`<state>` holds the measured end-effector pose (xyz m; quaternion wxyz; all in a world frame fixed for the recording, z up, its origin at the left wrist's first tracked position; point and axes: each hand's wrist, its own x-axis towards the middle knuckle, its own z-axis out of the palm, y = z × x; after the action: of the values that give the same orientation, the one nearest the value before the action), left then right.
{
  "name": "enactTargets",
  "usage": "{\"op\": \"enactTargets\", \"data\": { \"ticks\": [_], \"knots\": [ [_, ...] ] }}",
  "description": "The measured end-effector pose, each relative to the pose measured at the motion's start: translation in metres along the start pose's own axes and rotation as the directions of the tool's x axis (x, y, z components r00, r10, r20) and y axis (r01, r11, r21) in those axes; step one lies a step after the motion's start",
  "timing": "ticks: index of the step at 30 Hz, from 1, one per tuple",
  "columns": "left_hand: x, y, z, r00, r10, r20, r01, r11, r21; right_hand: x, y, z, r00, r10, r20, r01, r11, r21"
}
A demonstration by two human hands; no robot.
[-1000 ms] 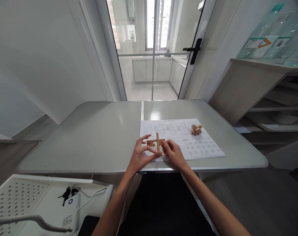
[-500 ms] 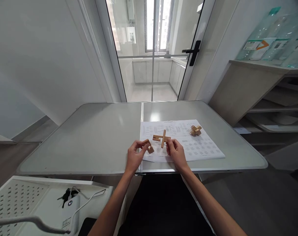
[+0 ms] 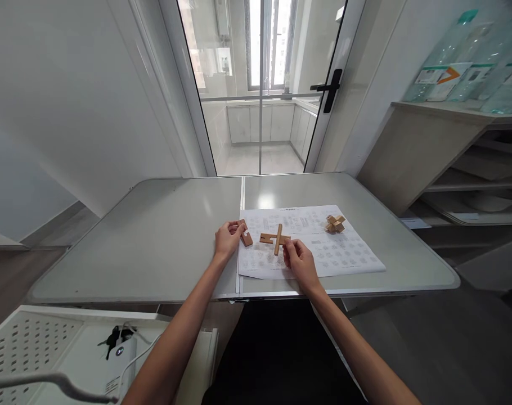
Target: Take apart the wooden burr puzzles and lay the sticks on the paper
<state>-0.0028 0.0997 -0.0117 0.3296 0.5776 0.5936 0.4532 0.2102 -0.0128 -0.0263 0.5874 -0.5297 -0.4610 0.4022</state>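
My left hand (image 3: 227, 240) pinches a notched wooden puzzle piece (image 3: 246, 237) by its upper end, over the left edge of the printed sheet (image 3: 298, 264). My right hand (image 3: 299, 260) grips the right end of a cross-shaped pair of wooden puzzle pieces (image 3: 277, 239): a flat notched piece with a thin stick crossing it. The two hands' pieces are apart. Farther right on the sheet rests an interlocked wooden burr puzzle (image 3: 335, 224). Small printed diagrams cover the paper.
The sheet lies on a grey folding table (image 3: 175, 236) with a centre seam. At lower left, a white perforated basket (image 3: 36, 337) holds keys (image 3: 113, 337), a white power bank (image 3: 121, 360) and a cable. Bottles (image 3: 445, 73) stand on a shelf unit (image 3: 441, 135) at right; a glass door (image 3: 260, 129) is ahead.
My left hand has moved up and to the left with its notched piece, away from the cross-shaped pair. The piece has turned in the fingers. My right hand has hardly moved.
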Motion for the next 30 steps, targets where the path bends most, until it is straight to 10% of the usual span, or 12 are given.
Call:
{"op": "enactTargets", "data": {
  "ticks": [18, 30],
  "knots": [
    [0.027, 0.012, 0.019, 0.996, 0.054, 0.076, -0.088, 0.831, 0.550, 0.000, 0.001, -0.001, 0.999, -0.032, 0.024, 0.033, 0.998, -0.049],
    [0.006, 0.019, 0.010, 0.970, 0.222, 0.094, -0.239, 0.827, 0.509, 0.000, -0.001, -0.001, 0.999, -0.037, 0.035, 0.039, 0.998, -0.042]
  ]
}}
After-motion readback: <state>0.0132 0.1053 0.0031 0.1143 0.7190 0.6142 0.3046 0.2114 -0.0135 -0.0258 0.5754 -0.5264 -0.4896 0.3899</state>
